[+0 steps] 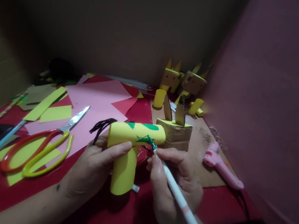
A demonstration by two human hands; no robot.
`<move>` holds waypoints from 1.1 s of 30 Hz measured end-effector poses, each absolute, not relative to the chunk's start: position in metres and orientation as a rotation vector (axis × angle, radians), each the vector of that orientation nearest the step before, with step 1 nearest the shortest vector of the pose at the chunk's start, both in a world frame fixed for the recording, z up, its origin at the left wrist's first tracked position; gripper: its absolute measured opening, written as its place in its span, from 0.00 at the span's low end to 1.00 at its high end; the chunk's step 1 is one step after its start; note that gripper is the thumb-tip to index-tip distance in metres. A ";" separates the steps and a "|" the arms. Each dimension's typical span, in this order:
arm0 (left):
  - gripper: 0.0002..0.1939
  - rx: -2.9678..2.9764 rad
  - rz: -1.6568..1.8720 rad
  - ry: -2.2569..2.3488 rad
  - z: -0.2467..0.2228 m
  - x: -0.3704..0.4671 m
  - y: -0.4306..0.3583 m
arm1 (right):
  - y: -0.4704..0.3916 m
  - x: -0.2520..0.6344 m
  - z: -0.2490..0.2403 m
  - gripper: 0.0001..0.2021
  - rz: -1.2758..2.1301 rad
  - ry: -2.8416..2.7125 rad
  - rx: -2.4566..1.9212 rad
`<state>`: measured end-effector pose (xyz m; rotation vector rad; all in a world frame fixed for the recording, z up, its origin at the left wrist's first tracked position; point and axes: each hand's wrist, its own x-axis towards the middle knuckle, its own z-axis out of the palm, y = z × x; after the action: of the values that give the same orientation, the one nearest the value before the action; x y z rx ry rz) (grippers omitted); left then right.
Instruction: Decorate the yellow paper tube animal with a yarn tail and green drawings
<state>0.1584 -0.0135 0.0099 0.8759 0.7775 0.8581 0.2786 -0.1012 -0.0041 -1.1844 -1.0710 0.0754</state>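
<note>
My left hand (pixel 98 164) grips a yellow paper animal figure (pixel 125 168) made of rolled tubes, its thumb lying along the body tube. A cardboard box head with two upright ears (pixel 174 135) is at the figure's right end, and black yarn strands (pixel 103 125) hang from the left end. Green patches colour the body tube. My right hand (pixel 176 180) is closed around a white marker (pixel 180 202), whose green tip touches a green patch on the tube's side. The fingers of my left hand behind the figure are hidden.
Scissors with red and yellow handles (pixel 56 142) lie at left on pink paper (pixel 98 96) and yellow scraps. A pink glue gun (pixel 223 167) rests at right on a cardboard sheet (pixel 210 176). Behind stand two box-headed figures (pixel 170 77) and yellow paper tubes (pixel 159 98).
</note>
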 end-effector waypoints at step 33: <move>0.18 0.864 0.858 0.745 0.009 0.157 -0.015 | -0.098 0.275 -0.005 0.05 0.091 -1.031 -1.209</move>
<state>0.1569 -0.0149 0.0090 0.8642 0.7448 0.8583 0.2754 -0.0983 -0.0048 -1.2093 -1.0309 0.0910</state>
